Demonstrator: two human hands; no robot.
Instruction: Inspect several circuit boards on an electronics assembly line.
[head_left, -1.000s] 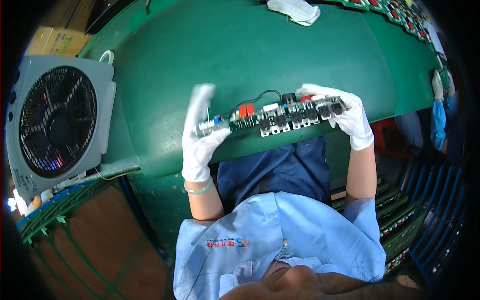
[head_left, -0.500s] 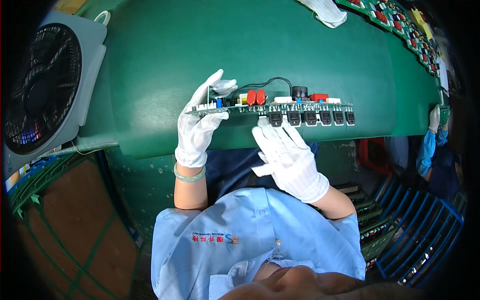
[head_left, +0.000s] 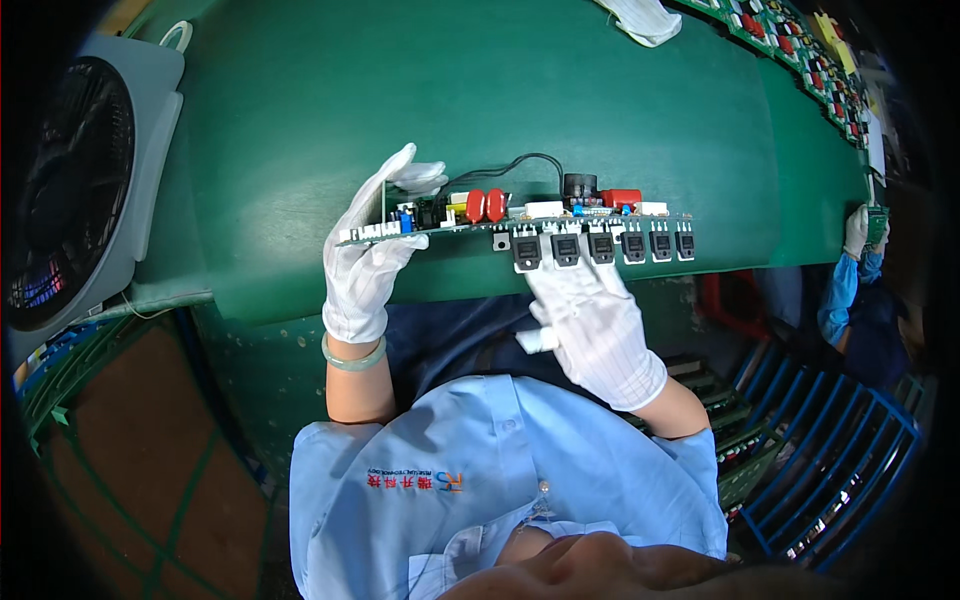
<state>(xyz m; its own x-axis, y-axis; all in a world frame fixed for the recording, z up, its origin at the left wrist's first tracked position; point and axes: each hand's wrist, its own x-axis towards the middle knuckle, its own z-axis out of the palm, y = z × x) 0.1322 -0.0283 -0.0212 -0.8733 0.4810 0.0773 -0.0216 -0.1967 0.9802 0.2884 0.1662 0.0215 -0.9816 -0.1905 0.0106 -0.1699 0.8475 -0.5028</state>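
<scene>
A green circuit board (head_left: 470,227) is held edge-on above the table's near edge. Its upper side carries red disc capacitors (head_left: 485,206), a black round part and a looped black wire. Along its lower edge hang several flat black transistors (head_left: 566,250) with metal legs. My left hand (head_left: 360,275), in a white glove, grips the board's left end between thumb and fingers. Below the transistors, my right hand (head_left: 605,345), also gloved, has its fingers stretched up against them from behind, fingertips partly hidden. A loose white flap shows by its thumb.
The green table (head_left: 400,80) bears a grey fan (head_left: 150,150) at left and a white glove (head_left: 648,20) at the back. More populated boards (head_left: 800,60) line the far right, where another person's gloved hands (head_left: 858,232) hold a board. A blue rack (head_left: 830,460) stands lower right.
The board and both hands appear slightly further left, as the whole view has shifted. The transistors show more of their faces, and my right hand's fingers sit further right along the row.
</scene>
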